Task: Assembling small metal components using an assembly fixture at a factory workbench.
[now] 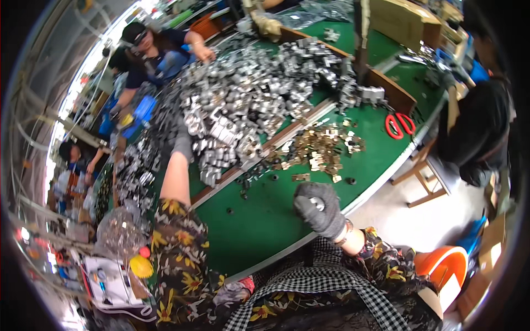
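My left hand (181,139), in a dark grey glove, reaches out to the left edge of a big heap of silver metal parts (237,94). Its fingers blend into the dark parts there, so I cannot make out whether they grip one. Close to the table's near edge, my right hand (320,209) is closed in a grey knit glove. A bit of a small shiny metal part (317,203) shows between its fingers; the rest is covered. Beyond this hand lies a scattered pile of small brass-coloured metal pieces (317,149), with a few small black pieces (351,181) around it.
A wooden strip (265,151) divides the green table (243,237). Red-handled scissors (399,126) lie at the right. A post (361,38) rises at the back. Across the heap a co-worker (160,52) reaches in. An orange bucket (447,265) and a stool (433,176) stand at the right.
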The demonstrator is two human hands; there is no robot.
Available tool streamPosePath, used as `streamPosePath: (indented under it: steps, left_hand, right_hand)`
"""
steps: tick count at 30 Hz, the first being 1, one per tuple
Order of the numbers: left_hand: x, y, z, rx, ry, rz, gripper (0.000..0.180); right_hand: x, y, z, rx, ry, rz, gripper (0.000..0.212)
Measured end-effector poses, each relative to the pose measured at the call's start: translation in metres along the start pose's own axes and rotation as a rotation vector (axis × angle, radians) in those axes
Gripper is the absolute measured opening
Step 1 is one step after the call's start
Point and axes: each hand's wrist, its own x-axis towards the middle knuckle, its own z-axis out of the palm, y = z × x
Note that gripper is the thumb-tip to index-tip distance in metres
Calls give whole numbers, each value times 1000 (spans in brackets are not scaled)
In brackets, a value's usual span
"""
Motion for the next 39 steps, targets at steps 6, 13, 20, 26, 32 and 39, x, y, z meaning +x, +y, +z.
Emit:
streamPosePath:
  steps: [6,13,20,26,32,39]
  left_hand:
    - [-27,1,11,138,508,151,68]
    - [-109,27,193,672,283,1235,39]
    - [-56,6,323,1461,16,1177,55]
    - [-71,-11,424,1252,-320,1315,65]
    - [-100,-28,491,1306,-281,1488,56]
    - [-132,-43,456,1218,-298,1937,24]
  right_hand:
    - [-3,-3,-6,-131,-35,-79,26]
    - [-3,-3,-19,-131,-17,-152,20]
    - [-7,1,-23,-58,-14,-131,19]
    - [-13,9,-33,104,59,-61,21]
    - [-12,6,-38,13,47,-131,16]
    - [-24,9,-30,16,108,-159,13]
